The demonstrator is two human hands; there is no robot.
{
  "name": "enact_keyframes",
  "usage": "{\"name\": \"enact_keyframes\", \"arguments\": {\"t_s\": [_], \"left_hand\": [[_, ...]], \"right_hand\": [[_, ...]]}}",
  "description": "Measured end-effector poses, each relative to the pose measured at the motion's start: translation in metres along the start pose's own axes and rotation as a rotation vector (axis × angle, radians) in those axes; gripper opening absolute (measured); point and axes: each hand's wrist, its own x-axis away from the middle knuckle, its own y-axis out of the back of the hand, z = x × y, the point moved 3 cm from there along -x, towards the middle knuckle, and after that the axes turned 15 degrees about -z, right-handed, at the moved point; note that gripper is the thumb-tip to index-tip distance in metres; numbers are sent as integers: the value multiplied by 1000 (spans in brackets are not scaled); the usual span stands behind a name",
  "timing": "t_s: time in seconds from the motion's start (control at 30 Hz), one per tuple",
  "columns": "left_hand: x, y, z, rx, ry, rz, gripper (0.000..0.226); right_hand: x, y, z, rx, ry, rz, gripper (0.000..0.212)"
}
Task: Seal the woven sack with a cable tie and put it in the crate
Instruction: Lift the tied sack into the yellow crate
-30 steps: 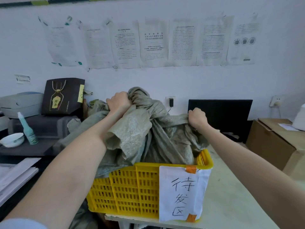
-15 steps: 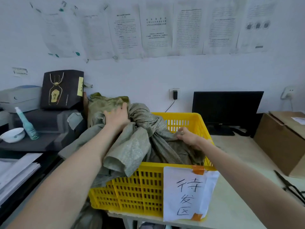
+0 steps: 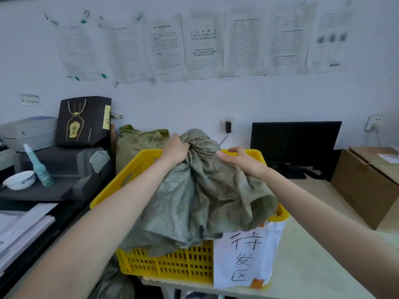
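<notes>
While the woven sack [image 3: 200, 190] sat mostly inside the yellow crate [image 3: 133, 169], both hands were on its upper part. The left hand [image 3: 176, 148] had its fingers closed round the bunched, twisted neck of the sack near the crate's far rim; the right hand [image 3: 243, 161] lay flatter on the fabric just beside that neck, fingers loosely curled and pressing rather than pinching. No cable tie could be made out at the neck — the cloth folds and the left hand covered that spot — so whether the seal was on could not be told. A broad flap of the sack hung over the crate's near wall, just beside the paper label [image 3: 246, 257] taped to the front, and part of the bulk rose above the rim.

By the look of it, the step in hand was the last one — settling the sack into the crate. The next move would call for pushing the bulk down and tucking the overhanging flap inside the near wall, with the neck held firm so the gathered top did not loosen, and then letting go with both hands.
</notes>
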Motion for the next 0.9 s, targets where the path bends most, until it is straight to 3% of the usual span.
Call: {"name": "enact_keyframes", "arguments": {"t_s": [0.07,0.23,0.3,0.43,0.5,0.57,0.7,0.83,0.9], "left_hand": [[3,-11,-2,199,147,-26,33],[5,-26,-10,560,493,-70,43],[7,-29,-12,672,640,-61,44],[11,-40,-16,802,772,-8,43],[12,-44,-17,781,745,-27,48],[16,-44,-19,772,667,-37,53],[34,-44,-28,873,462,28,53],[46,-36,-34,562,58,123,60],[50,-33,-33,405,-97,153,63]], "right_hand": [[2,2,-1,-11,-10,55,113],[12,6,3,89,36,188,111],[11,9,9,106,51,167,97],[1,12,12,-222,-79,234,85],[-1,14,11,-252,-57,241,87],[0,14,8,-114,30,203,83],[-2,17,6,83,180,3,52],[-20,36,12,381,437,-224,16],[-25,45,14,501,543,-290,14]]}}
